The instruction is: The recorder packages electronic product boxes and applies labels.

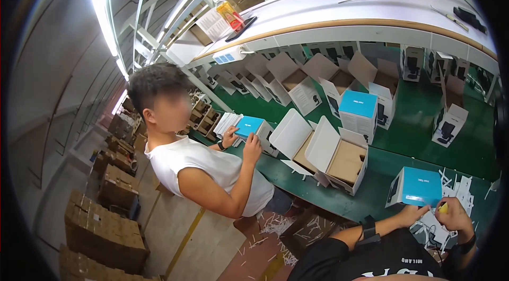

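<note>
On the green bench at the lower right stands a white carton with a blue top. My left hand is at its near edge, fingers drawn together; what they hold, if anything, is too small to tell. Close beside it, my right hand is closed round a small yellow object, mostly hidden by the fingers. White paper strips lie in a heap beside and behind my right hand.
Open white cartons stand left of my box, and another blue-topped carton farther back. A co-worker handles a blue-topped carton at left. A white shelf spans above the bench. Strips and a brown carton are below.
</note>
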The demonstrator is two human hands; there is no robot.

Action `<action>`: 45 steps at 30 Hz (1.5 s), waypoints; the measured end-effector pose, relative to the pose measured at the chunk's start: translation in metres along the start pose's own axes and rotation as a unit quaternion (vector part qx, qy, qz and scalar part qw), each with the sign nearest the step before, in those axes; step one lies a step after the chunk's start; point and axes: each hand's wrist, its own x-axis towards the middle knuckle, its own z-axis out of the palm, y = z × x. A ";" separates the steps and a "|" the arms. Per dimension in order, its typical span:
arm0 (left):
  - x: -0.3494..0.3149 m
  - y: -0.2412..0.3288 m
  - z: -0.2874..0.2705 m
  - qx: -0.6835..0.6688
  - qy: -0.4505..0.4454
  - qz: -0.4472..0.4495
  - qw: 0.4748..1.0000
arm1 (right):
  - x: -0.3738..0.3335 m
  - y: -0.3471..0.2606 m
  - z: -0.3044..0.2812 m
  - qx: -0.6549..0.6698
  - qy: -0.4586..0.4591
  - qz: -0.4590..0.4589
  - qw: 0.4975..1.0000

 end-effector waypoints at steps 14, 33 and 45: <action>0.050 0.056 0.056 -0.210 0.178 -0.041 0.961 | -0.062 0.379 0.026 0.287 0.334 0.281 0.853; 0.047 -0.033 0.050 0.663 0.060 0.066 0.743 | -0.075 0.226 -0.003 -0.129 0.239 -0.147 0.951; 0.054 0.040 0.116 0.425 -0.015 0.003 0.905 | -0.085 0.239 -0.057 -0.171 0.190 -0.232 0.939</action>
